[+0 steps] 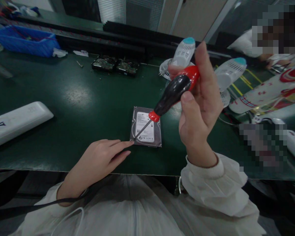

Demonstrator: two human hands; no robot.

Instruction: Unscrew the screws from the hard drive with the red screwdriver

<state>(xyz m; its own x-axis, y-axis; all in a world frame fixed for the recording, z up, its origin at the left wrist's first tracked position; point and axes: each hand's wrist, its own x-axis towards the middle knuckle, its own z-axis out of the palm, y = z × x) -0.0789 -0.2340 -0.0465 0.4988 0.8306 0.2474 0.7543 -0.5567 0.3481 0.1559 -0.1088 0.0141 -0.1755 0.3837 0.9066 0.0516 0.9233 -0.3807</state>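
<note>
A hard drive point(146, 127) is lying flat, label side up, on a dark green table point(83, 98), close to the near edge and just in front of the person wearing the camera. A screwdriver point(170, 95) with a black and red handle is slanting down from the upper right, its thin metal shaft ending at the drive's near left corner. The right hand point(200, 105) is grasping the handle, thumb across the black part and fingers wrapped behind the red part, with the wrist raised above the table. The left hand point(100, 160) is resting palm down on the table, grasping nothing, its fingers stretched out so that the index fingertip is touching the drive's near left corner beside the screwdriver tip. Both arms are wearing white sleeves. Farther back on the table two bare circuit boards point(115, 65) are lying side by side. A long white casing point(17, 122) is lying at the left, and a blue bin point(24, 41) is sitting at the far left. Behind the right hand, white handheld fans point(229, 72) with teal ends are lying at the right. Another person in white is partly showing at the upper right corner.
</note>
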